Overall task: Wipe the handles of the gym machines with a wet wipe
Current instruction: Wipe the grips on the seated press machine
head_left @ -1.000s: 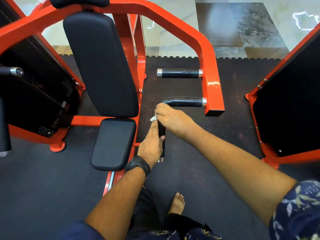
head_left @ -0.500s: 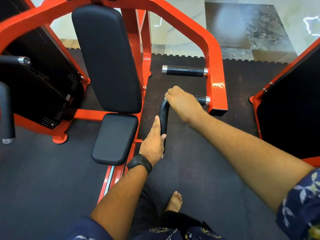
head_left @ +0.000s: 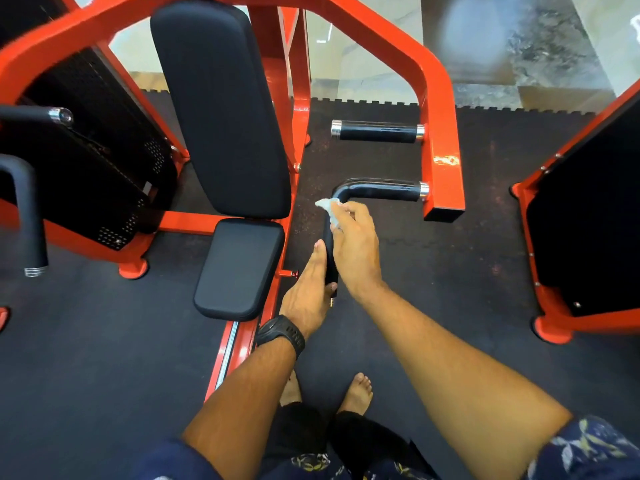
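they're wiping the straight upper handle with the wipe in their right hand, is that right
Not quite. The right hand does hold the wet wipe, but it is pressed on the bent lower handle, just below its elbow. The straight upper handle is untouched. The head view shows this.

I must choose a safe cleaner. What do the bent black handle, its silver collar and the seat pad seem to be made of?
Bent black handle: glossy black sleeve, probably rubber or plastic; bright streaks of light run along it. Silver collar: likely polished or chromed metal; mirror-like shine. Seat pad: matte black, soft rounded edges, probably vinyl over foam.
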`<state>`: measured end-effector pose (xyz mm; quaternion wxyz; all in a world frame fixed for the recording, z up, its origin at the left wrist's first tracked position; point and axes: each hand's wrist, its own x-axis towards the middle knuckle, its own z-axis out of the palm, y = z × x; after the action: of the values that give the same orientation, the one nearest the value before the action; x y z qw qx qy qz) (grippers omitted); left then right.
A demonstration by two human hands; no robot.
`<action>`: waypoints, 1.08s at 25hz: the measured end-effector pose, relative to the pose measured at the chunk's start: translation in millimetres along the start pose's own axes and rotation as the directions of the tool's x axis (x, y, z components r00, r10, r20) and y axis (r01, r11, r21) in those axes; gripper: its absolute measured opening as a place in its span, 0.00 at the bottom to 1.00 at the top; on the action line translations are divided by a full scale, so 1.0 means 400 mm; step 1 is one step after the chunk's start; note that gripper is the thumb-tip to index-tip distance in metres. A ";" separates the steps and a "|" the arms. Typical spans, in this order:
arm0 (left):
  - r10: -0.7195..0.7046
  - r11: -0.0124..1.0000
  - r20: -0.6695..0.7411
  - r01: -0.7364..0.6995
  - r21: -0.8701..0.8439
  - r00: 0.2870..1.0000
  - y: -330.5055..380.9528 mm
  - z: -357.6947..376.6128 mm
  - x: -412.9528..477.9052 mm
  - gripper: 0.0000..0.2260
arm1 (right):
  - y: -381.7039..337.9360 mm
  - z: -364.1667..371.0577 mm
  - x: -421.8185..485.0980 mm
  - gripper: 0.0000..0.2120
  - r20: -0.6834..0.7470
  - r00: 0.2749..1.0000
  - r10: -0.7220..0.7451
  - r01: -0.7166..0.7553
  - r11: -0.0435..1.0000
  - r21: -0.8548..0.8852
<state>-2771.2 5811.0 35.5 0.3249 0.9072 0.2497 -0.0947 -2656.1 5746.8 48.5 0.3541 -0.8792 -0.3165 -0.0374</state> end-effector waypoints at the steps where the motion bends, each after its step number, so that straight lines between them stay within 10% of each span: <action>1: -0.027 0.999 -0.001 0.027 -0.045 1.000 0.002 0.002 -0.003 0.18 | -0.012 0.001 -0.022 0.13 -0.044 0.992 0.116 -0.111 0.989 0.097; 6: 0.041 0.994 0.072 -0.033 -0.108 0.997 -0.012 0.004 -0.027 0.36 | -0.026 -0.015 0.015 0.12 -0.071 0.921 0.384 -0.355 0.899 0.254; 9: -0.009 0.994 0.086 0.019 -0.108 0.996 -0.010 -0.016 -0.028 0.26 | -0.038 -0.006 -0.044 0.12 0.047 0.912 0.408 -0.411 0.899 0.152; 27: 0.211 0.976 0.121 -0.204 -0.073 0.970 -0.097 -0.004 0.009 0.45 | -0.044 0.021 -0.116 0.04 0.086 0.795 0.600 -0.591 0.735 0.333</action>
<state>-2788.2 5839.3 14.5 0.3756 0.9102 0.1348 -0.1109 -2704.6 5737.3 39.5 0.4993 -0.8577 -0.0152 0.1217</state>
